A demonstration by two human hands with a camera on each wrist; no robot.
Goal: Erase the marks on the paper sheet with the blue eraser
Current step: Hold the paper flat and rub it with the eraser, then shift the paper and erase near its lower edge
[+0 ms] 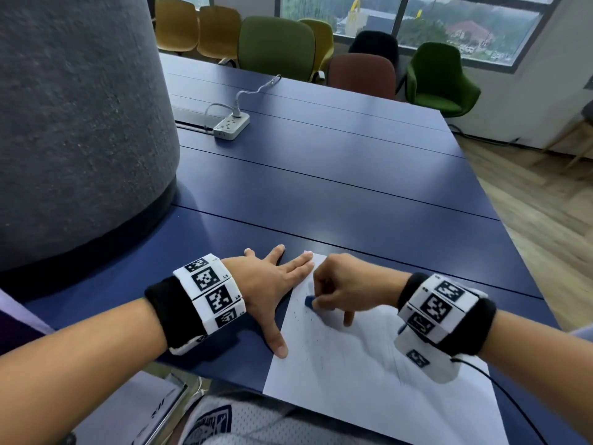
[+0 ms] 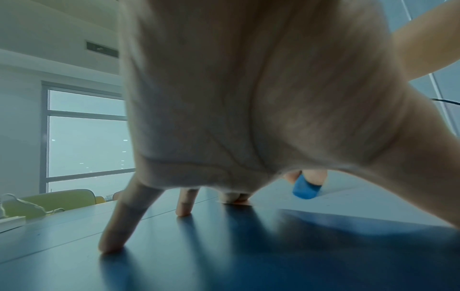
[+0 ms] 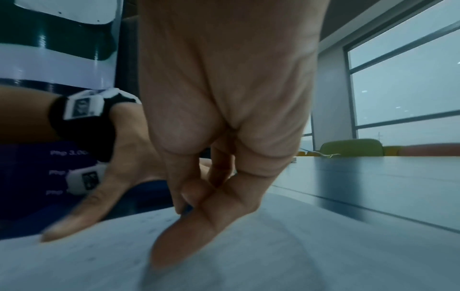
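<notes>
A white paper sheet point(image 1: 359, 374) lies on the dark blue table near the front edge, with small dark eraser crumbs scattered along its left part. My right hand point(image 1: 340, 287) pinches the blue eraser point(image 1: 308, 300) and holds it down on the sheet's upper left area; its little finger also touches the paper. The eraser point(image 2: 305, 189) also shows in the left wrist view, held from above by fingertips. My left hand point(image 1: 272, 284) lies flat with fingers spread; its index finger and thumb press on the sheet's left edge and the other fingers rest on the table.
A large grey felt-covered column point(image 1: 73, 123) stands on the left. A white power strip point(image 1: 231, 125) with a cable lies farther back on the blue table point(image 1: 337, 175). Green, yellow and red chairs point(image 1: 276, 46) line the far side. The table's right edge drops to wooden floor.
</notes>
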